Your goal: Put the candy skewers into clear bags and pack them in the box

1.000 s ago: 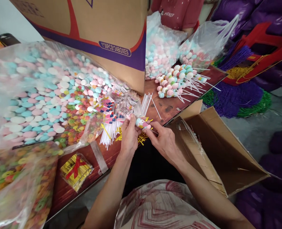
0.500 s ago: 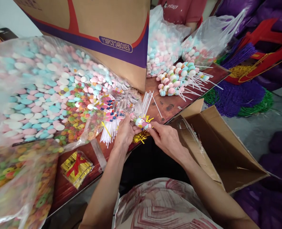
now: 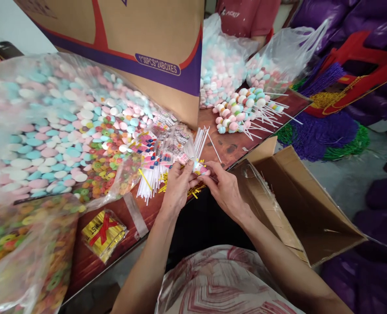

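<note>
My left hand [image 3: 176, 187] and my right hand [image 3: 224, 187] meet at the table's near edge, both pinched on one pastel candy skewer [image 3: 200, 168] that sits in a small clear printed bag. Just beyond my fingers lie a stack of clear printed bags [image 3: 167, 146], a bundle of white sticks [image 3: 150, 181] and loose gold twist ties [image 3: 196, 190]. A big clear sack of blue, pink and white candy discs [image 3: 49, 131] spreads to the left.
A pile of finished candy skewers [image 3: 242, 111] lies at the far right of the table. An open cardboard box [image 3: 298, 205] stands right of my right arm. A large carton [image 3: 141, 48] rises behind. A gold twist-tie packet [image 3: 103, 233] lies near left. A person in red [image 3: 245, 17] sits opposite.
My hands have stayed together on the skewer, working it slightly; my left fingers have closed further over its bagged end. Nothing else on the table has moved.
</note>
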A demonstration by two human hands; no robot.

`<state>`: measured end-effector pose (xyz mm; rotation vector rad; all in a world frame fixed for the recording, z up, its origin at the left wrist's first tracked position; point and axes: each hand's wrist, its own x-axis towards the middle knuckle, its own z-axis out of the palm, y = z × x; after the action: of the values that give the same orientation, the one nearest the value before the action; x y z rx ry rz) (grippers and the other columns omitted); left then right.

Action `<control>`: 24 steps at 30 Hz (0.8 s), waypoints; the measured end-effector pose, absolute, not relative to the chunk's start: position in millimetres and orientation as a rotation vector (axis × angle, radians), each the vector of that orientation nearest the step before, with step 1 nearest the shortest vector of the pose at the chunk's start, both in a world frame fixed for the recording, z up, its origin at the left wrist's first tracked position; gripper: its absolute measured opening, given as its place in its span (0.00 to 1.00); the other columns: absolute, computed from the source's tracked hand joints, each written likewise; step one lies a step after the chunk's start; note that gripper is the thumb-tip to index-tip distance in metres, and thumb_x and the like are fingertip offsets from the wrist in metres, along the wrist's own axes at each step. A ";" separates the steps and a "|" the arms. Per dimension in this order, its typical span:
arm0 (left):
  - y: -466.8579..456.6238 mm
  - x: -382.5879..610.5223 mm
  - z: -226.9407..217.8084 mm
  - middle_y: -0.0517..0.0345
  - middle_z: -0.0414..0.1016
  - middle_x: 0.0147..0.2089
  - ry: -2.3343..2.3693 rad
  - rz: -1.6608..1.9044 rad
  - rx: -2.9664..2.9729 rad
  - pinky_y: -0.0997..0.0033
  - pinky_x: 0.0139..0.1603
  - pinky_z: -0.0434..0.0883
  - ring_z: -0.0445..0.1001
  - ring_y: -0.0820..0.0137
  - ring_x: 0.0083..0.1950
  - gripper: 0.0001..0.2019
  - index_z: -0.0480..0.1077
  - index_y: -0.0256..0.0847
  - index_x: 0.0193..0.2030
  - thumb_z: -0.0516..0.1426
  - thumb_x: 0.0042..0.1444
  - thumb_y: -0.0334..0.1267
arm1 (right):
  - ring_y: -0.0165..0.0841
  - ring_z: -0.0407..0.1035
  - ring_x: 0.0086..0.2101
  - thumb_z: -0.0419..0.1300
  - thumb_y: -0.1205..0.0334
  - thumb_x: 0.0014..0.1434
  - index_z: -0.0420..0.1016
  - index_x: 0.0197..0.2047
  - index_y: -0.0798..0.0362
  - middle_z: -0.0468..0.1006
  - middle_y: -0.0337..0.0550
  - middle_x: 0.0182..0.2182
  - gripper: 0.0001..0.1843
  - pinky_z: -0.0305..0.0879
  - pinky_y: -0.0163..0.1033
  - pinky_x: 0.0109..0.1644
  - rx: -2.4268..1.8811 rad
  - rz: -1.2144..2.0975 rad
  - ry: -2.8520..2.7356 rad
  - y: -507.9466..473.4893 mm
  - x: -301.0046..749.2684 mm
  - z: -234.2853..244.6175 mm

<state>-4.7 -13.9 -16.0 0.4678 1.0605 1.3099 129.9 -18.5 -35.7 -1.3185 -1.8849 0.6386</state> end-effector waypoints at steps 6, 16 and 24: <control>-8.2 -4.4 -15.3 0.59 0.79 0.33 1.059 1.473 0.371 0.74 0.34 0.74 0.79 0.72 0.31 0.16 0.65 0.39 0.37 0.66 0.51 0.43 | 0.40 0.71 0.41 0.58 0.60 0.64 0.77 0.49 0.51 0.76 0.51 0.39 0.12 0.68 0.46 0.46 -1.306 0.196 -1.818 -36.0 124.4 -22.2; -9.5 9.5 -17.7 0.55 0.80 0.36 0.915 1.622 0.289 0.67 0.46 0.74 0.80 0.68 0.40 0.13 0.67 0.39 0.35 0.66 0.52 0.40 | 0.35 0.72 0.38 0.52 0.63 0.68 0.78 0.50 0.53 0.76 0.49 0.37 0.15 0.71 0.40 0.43 -1.251 0.454 -1.678 -33.3 105.6 -39.3; -12.2 25.0 -22.0 0.56 0.79 0.38 0.903 1.693 0.272 0.70 0.43 0.73 0.79 0.70 0.40 0.15 0.68 0.39 0.37 0.65 0.53 0.47 | 0.35 0.72 0.39 0.50 0.65 0.68 0.76 0.54 0.57 0.76 0.51 0.38 0.18 0.71 0.39 0.43 -1.282 0.405 -1.645 -31.0 96.5 -40.0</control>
<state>25.0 -12.2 -22.0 0.2723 0.9027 1.6926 96.5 -31.0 -40.0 -1.2823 -1.6452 0.4048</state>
